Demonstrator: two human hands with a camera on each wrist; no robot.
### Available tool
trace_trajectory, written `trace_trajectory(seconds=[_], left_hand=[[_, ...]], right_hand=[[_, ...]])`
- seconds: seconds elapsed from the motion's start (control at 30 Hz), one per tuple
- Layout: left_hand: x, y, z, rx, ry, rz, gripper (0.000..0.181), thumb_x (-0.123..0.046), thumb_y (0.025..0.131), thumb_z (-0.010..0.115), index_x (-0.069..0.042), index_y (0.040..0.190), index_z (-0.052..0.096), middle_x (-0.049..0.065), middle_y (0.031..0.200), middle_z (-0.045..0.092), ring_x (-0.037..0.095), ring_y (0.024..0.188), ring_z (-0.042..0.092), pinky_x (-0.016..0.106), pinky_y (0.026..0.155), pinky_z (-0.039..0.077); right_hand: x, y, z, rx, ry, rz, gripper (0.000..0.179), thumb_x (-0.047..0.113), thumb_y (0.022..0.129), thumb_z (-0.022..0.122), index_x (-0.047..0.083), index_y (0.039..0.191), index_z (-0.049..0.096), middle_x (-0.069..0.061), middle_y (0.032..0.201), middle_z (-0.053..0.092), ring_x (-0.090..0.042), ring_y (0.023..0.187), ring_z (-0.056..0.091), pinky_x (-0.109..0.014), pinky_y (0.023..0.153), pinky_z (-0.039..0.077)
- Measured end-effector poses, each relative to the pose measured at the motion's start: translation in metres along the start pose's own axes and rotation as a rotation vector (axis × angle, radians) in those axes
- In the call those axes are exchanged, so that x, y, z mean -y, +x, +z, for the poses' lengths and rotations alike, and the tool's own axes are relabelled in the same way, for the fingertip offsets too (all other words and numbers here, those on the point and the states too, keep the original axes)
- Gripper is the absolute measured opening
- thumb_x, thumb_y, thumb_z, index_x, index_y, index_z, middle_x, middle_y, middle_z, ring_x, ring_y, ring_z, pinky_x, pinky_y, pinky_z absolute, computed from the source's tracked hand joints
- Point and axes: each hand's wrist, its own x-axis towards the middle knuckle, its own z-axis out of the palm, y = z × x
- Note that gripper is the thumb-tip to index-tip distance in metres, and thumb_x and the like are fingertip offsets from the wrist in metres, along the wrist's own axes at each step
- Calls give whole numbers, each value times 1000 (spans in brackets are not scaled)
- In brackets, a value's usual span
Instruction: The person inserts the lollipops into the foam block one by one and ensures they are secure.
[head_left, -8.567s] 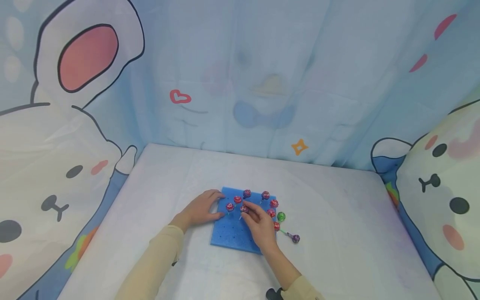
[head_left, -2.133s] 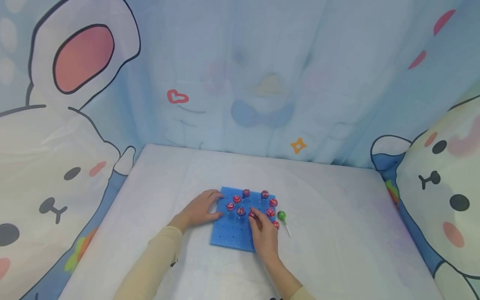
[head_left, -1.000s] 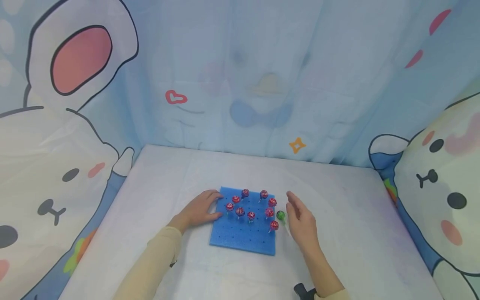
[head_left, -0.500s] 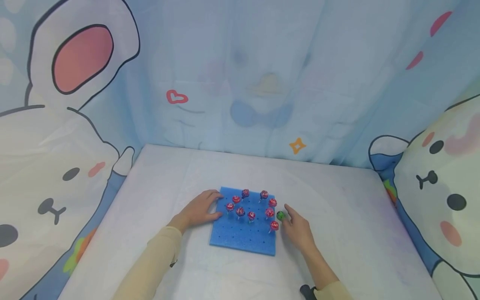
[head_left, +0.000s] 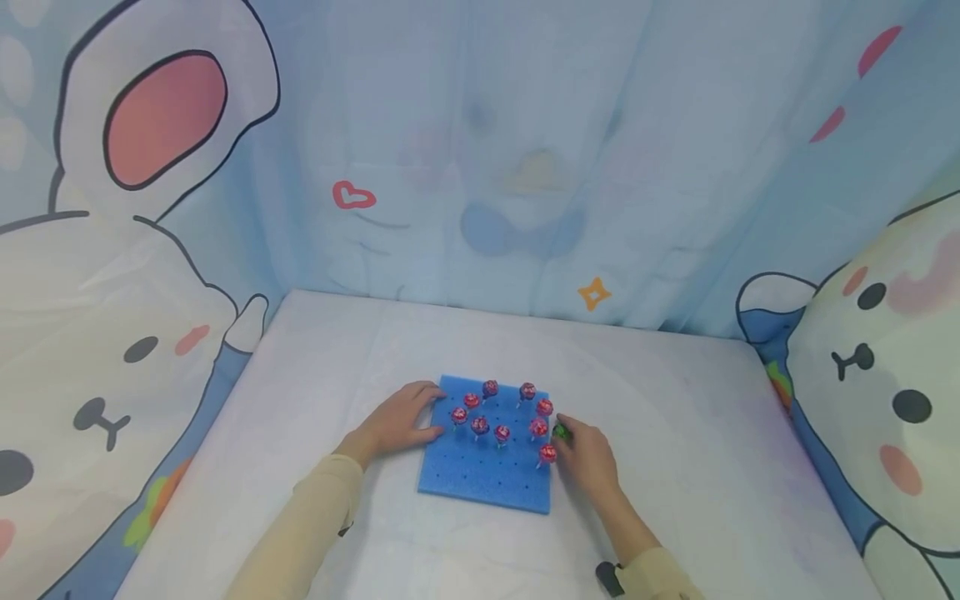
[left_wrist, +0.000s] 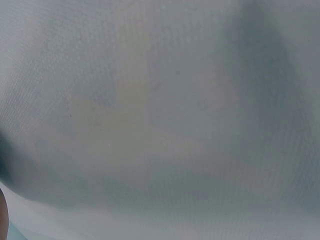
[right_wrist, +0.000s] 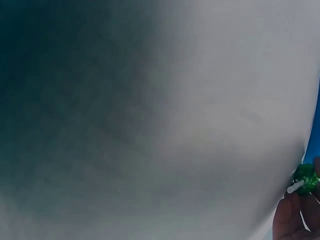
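In the head view, a green-wrapped lollipop (head_left: 560, 431) is pinched between the thumb and fingers of my right hand (head_left: 592, 458), just off the right edge of a blue foam board (head_left: 480, 487). The right wrist view shows its white stick (right_wrist: 295, 187) poking out near the fingertips. My left hand (head_left: 392, 421) rests at the board's left edge, thumb and fingers spread and touching it. Several red and purple lollipops stand upright in the board, such as a red lollipop (head_left: 547, 453) near its right edge and a darker lollipop (head_left: 502, 434) in the middle.
Rows of small holes (head_left: 500, 482) show in the front part of the board. A white cloth (head_left: 360, 533) covers the table. Behind hangs a light blue curtain (head_left: 420, 125) printed with cartoon animals. The left wrist view shows mostly blurred pale fabric.
A lollipop that my right hand held over the middle now stands in the board. That hand moved right to the green lollipop and pinched it. My left hand stayed at the board's edge.
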Motion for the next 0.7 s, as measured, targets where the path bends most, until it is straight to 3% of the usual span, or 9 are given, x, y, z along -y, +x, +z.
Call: trace_trajectory(seconds=[0.33,0.7], left_hand=[[3,0,3,6,5,-6,64,-53,91,59,-17,142,46,5,148,43,23,140,36,38,115,29],[3,0,2,8,-2,5,63,-53,91,59,-17,142,46,6,148,43,23,140,36,38,115,29]], right_hand=[[3,-2,-5,-24,34,64,38,10,93,64,-2,130,58,-23,127,59,-40,119,55,-53,99,46],[9,-13,-28,-166,232,29,31,16,96,62,6,125,61,-17,122,62,-36,110,61,-49,81,56]])
